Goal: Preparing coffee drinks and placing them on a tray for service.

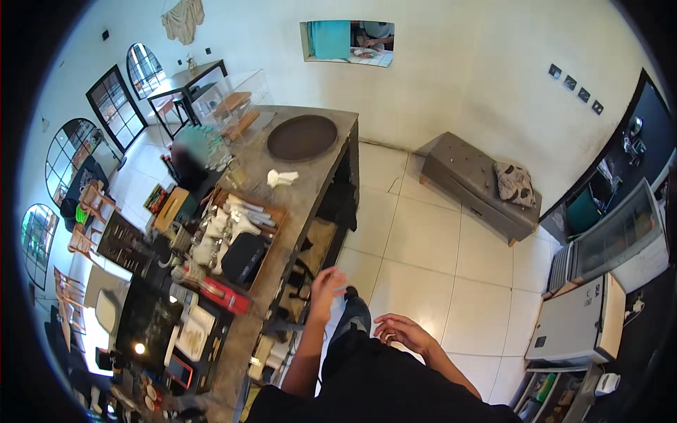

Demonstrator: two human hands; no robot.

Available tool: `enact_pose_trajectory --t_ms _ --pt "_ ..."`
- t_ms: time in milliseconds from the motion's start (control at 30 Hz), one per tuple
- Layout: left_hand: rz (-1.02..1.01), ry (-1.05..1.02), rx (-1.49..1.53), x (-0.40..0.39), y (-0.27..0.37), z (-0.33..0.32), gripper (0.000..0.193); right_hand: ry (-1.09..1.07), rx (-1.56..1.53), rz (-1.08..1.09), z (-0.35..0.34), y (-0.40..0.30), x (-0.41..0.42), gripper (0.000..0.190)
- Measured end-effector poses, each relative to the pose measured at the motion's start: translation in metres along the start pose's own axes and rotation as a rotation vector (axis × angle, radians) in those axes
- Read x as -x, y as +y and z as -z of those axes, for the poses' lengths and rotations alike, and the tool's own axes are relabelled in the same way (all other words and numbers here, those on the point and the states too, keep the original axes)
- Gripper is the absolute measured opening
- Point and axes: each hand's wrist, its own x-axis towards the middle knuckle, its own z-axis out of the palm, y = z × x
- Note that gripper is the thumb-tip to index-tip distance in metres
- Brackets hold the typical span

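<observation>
My left hand (328,290) hangs beside the counter's edge, fingers loosely bent, with nothing in it. My right hand (404,332) is held in front of my body over the floor, also holding nothing, its fingers half curled. To the left runs a grey counter (312,182). On it, nearest my left hand, lie a red box-like object (225,296) and a wooden tray (278,215) packed with white bundles (217,224) and a black case (244,257). Farther along are a crumpled white piece (282,178), perhaps tissue, and a round brown serving tray (302,138).
A dark monitor (145,322) stands on the counter's near left. Ahead right, a grey bench (460,169) bears a patterned cushion (514,183). A glass-topped freezer (616,238) and a white cabinet (568,320) line the right. Someone's arms (378,42) show through the wall opening.
</observation>
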Motion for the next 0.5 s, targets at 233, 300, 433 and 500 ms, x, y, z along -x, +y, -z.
enact_pose_trajectory --t_ms 233,300,433,500 --pt "0.009 0.259 0.559 -0.247 0.083 0.004 0.052 0.098 0.053 0.095 0.041 -0.119 -0.1 0.035" --pt "0.024 0.351 0.55 -0.313 0.11 -0.002 0.054 0.135 0.098 0.121 0.047 -0.154 -0.129 0.035" --pt "0.046 0.638 0.546 -0.42 0.131 0.016 0.06 0.144 0.065 0.125 0.082 -0.203 -0.168 0.033" --pt "0.036 0.691 0.563 -0.454 0.128 0.025 0.061 0.147 0.072 0.088 0.102 -0.225 -0.181 0.033"
